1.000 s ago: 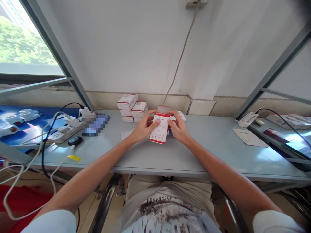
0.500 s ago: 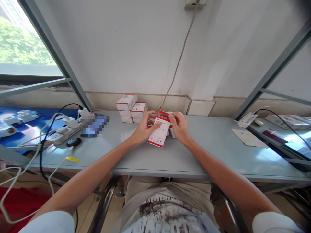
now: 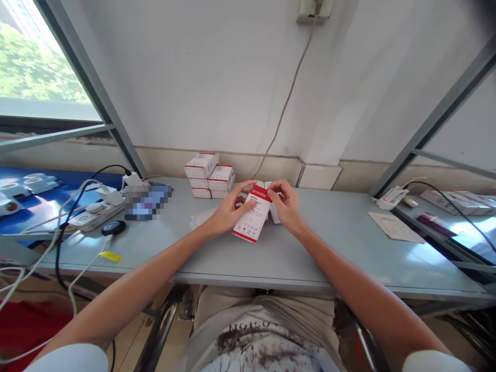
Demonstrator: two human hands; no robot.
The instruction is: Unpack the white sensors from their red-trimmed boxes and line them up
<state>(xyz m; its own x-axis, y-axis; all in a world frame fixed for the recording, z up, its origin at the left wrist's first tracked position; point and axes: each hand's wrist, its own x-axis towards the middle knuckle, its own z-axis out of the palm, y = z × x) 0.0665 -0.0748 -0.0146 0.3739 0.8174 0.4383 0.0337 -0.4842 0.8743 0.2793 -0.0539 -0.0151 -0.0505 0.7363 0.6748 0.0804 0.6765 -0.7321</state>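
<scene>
A white cardboard detector box [image 3: 251, 219] with red bands is tilted above the desk, its printed face toward me. My left hand [image 3: 231, 209] grips it from the left, thumb on the front and fingers around the upper edge. At the top right corner, my right hand [image 3: 285, 205] has its thumb and bent fingers closed on the box's end. Partly hidden behind the box and my right hand is a white object [image 3: 275, 214] whose kind I cannot make out. Several similar boxes [image 3: 209, 174] are stacked just beyond my left hand, against the wall.
On the left lie a blurred-out phone [image 3: 149, 203], a power strip [image 3: 93, 216], a black round device [image 3: 113, 227] and loose cables. A sheet of paper [image 3: 396, 227] and a white adapter [image 3: 391, 197] are at the right. The desk's front edge [image 3: 256, 283] runs close to my body.
The box's red top flap stood up over a dark gap; now it lies closer down and no gap shows. Both hands stay on the box, which has shifted slightly toward me.
</scene>
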